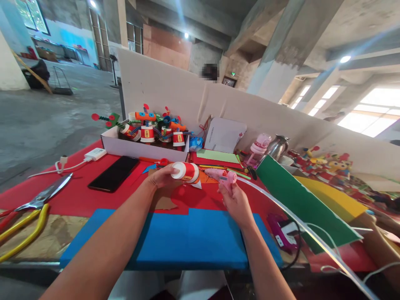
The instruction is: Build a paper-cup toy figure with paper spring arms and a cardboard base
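My left hand point(162, 177) holds a red and white paper cup point(185, 172) on its side, with the white end toward the fingers. Wrapped round the handle of a pink glue gun point(222, 176) is my right hand point(235, 201). The gun's nozzle points left at the cup, with a small gap between them. A long clear glue stick point(281, 205) runs from the back of the gun to the lower right. Beneath the cup lie a torn brown cardboard piece point(163, 201) and orange paper point(208, 176).
A white box point(140, 151) of cup figures stands behind my left hand. On the left lie a black phone point(113, 174) and large shears point(38, 199). Blue board point(187, 241) spans the front edge. Green board point(300, 200) and a purple device point(281, 234) are at right.
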### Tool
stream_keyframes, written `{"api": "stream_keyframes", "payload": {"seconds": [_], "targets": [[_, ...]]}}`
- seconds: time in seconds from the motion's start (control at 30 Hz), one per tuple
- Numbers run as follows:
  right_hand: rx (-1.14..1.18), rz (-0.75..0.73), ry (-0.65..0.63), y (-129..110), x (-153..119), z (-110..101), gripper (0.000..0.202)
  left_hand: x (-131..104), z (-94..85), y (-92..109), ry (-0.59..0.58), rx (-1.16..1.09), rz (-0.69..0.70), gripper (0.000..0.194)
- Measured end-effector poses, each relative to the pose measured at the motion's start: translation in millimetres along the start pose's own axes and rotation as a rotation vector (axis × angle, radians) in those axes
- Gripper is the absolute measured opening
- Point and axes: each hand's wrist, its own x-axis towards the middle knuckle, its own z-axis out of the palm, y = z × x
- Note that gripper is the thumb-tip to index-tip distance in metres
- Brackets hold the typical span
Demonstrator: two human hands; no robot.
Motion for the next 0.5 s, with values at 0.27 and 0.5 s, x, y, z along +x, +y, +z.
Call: {"api": "stream_keyframes", "payload": {"seconds": [0.27,0.5], "targets": [[-0.091,0.002,-0.009,0.0,1.9,-0.8,0.038,0.2,-0.2,-2.2,0.003,0.01,0.002,0.056],[-0.133,0.015,-0.005,-2.1,3.9,-0.6,0.04,-1.8,2.2,1.1,0.011,0.018,-0.052,0.058]]}}
